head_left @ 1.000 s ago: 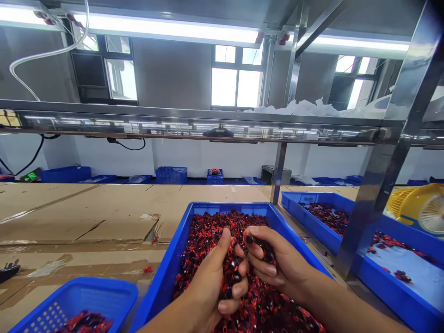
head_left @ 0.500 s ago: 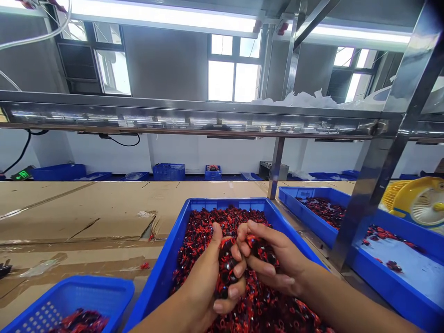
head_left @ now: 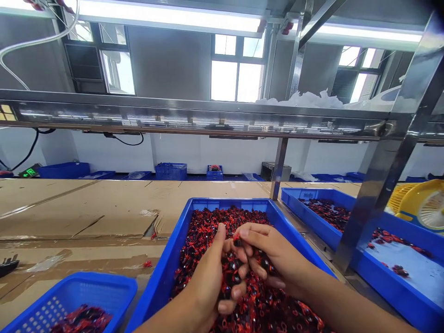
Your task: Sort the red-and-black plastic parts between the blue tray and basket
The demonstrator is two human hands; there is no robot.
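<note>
Small red-and-black parts (head_left: 229, 217) with ring-like ends fill a deep blue bin (head_left: 163, 263) in front of me. Above the heap, my left hand (head_left: 211, 273) is cupped with its thumb up, its fingers curled round a handful of these parts. My right hand (head_left: 274, 252) meets it from the right. Between its thumb and forefinger it pinches one small red-and-black part (head_left: 237, 240), and more parts show under its other fingers. The exact kind of the parts is too small to make out.
A blue perforated basket (head_left: 121, 291) holding similar parts stands at lower left. On the right, beyond a metal post (head_left: 374, 175), lies a long blue tray (head_left: 333, 236) with scattered parts. A yellow fan (head_left: 423, 203) stands behind it. Cardboard (head_left: 86, 203) covers the table.
The right hand's thumb and forefinger have closed on a single part near the left fingers. Fewer parts show within the right hand. The view has shifted slightly.
</note>
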